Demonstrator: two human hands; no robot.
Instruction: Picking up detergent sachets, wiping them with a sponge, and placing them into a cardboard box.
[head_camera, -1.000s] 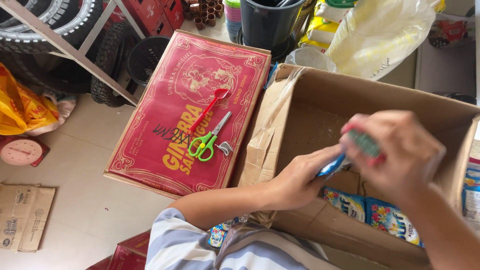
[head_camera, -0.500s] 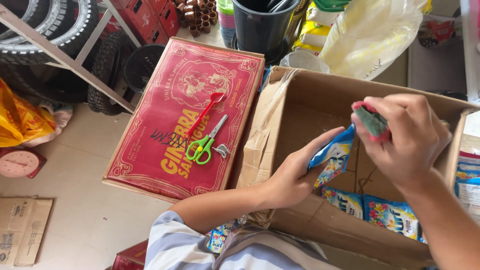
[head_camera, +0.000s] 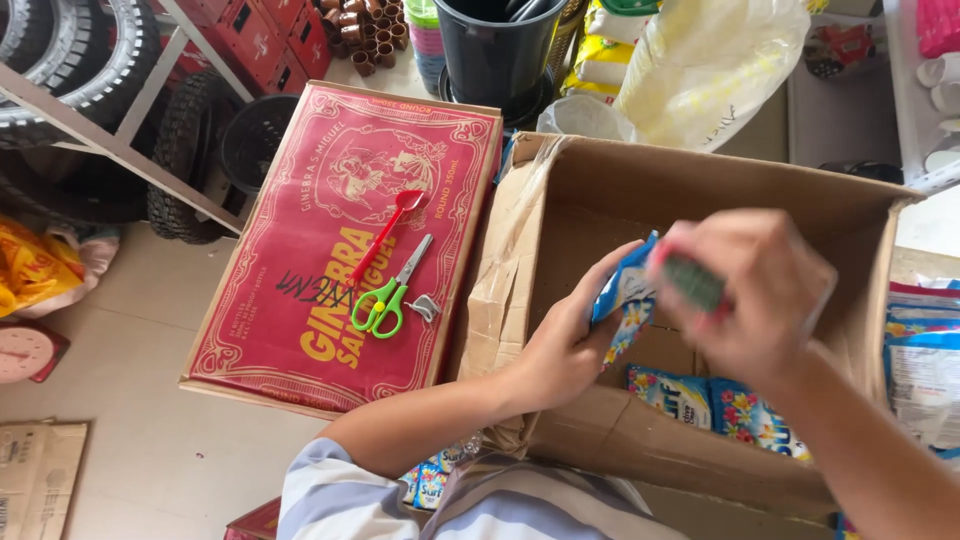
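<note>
My left hand (head_camera: 565, 340) holds a blue sachet (head_camera: 625, 300) over the open cardboard box (head_camera: 600, 200). My right hand (head_camera: 755, 290), blurred by motion, grips a small green and red tool (head_camera: 692, 283) right against the sachet's top edge. More blue sachets (head_camera: 715, 400) lie at the bottom of the box below both hands. Green-handled scissors (head_camera: 388, 295) and a red plastic spoon (head_camera: 388, 225) rest on the red carton (head_camera: 300, 300) to the left, away from both hands.
Tyres (head_camera: 70, 60) on a rack and a black basket (head_camera: 255, 140) stand at the far left. A black bucket (head_camera: 495, 50) and a plastic bag (head_camera: 700, 70) sit behind the box. More sachet packs (head_camera: 920, 350) lie at the right edge.
My left hand has lifted the blue sachet up out of the box. My right hand with the small tool has come left and down to meet it.
</note>
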